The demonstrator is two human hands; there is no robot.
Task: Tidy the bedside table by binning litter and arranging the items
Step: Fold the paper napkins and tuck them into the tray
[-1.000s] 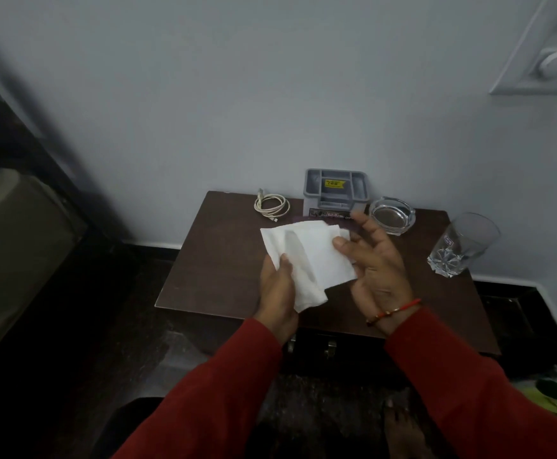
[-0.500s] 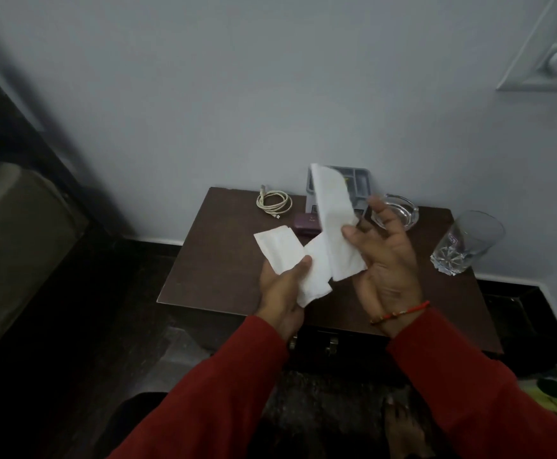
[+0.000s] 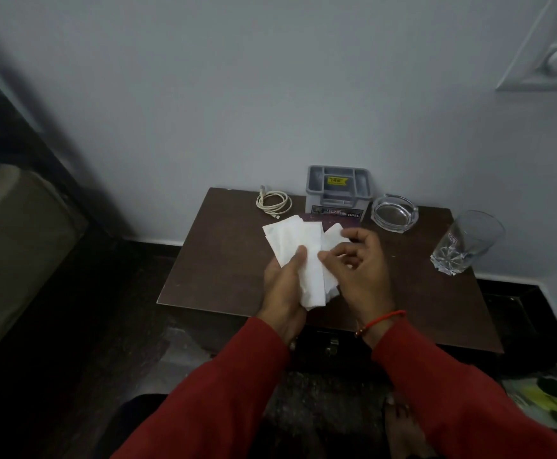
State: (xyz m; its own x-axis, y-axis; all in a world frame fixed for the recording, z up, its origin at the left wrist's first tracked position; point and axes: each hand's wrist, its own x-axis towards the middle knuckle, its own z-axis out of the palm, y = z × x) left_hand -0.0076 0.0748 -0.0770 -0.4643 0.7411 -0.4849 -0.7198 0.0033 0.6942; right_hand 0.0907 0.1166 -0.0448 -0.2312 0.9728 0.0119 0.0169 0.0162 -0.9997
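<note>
Dim, bluish light (deep shadow at left), soft focus, wide-angle bending.

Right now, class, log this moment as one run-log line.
phase: handling litter | left hand: grips white tissue | right hand: pinches tissue's other edge | tissue: above bedside table, not binned

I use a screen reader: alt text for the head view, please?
Both hands, left hand and right hand, hold white tissue above a brown bedside table. Behind sit a coiled cable, grey organizer, glass ashtray and drinking glass.
</note>
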